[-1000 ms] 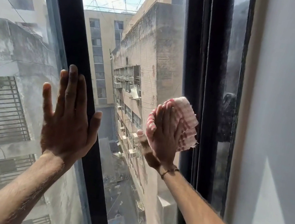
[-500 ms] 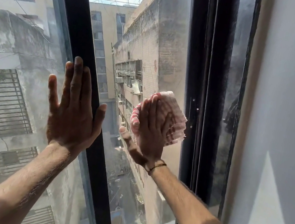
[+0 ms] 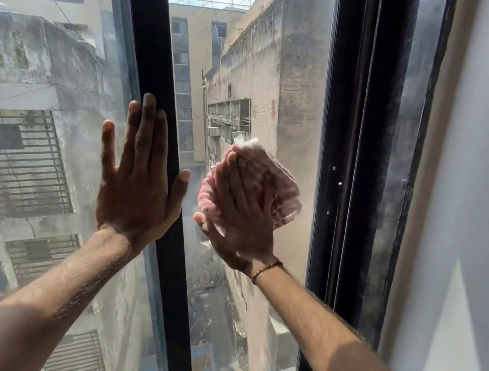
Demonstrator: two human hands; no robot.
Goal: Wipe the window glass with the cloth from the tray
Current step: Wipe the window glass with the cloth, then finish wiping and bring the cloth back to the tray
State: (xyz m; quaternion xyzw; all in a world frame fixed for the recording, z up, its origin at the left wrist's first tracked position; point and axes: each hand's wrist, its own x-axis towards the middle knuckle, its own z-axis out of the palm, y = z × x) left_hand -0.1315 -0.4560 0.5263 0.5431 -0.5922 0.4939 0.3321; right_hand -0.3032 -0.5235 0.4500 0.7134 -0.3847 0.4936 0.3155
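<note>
Pink-n-white striped cloth (image 3: 285, 189) is bunched up into a wad and pressed flat against the window glass (image 3: 276, 70) of the right pane, roughly mid-height, a bit closer to the dark centre mullion (image 3: 170, 80) than to the right frame (image 3: 346, 138). It's more of a lump than a strip tbh, but the long axis runs diagonally, lower-left to upper-right, w/ a frayed whitish corner sticking up at the top.

Right hand (image 3: 241, 214) is spread flat on top of the cloth, fingers together and pointing up and slightly left, thumb out to the left, palm pinning the cloth to the glass rather than gripping it. Thin bracelet (image 3: 266, 269) on that wrist.

Left hand (image 3: 136, 179) is empty, laid open and flat w/ fingers straight up, sitting across the left pane and the edge of the mullion, thumb reaching over the black bar.

Outside thru the glass: weathered concrete buildings (image 3: 42, 84). Grey wall (image 3: 480, 194) runs down the right side of the frame.
</note>
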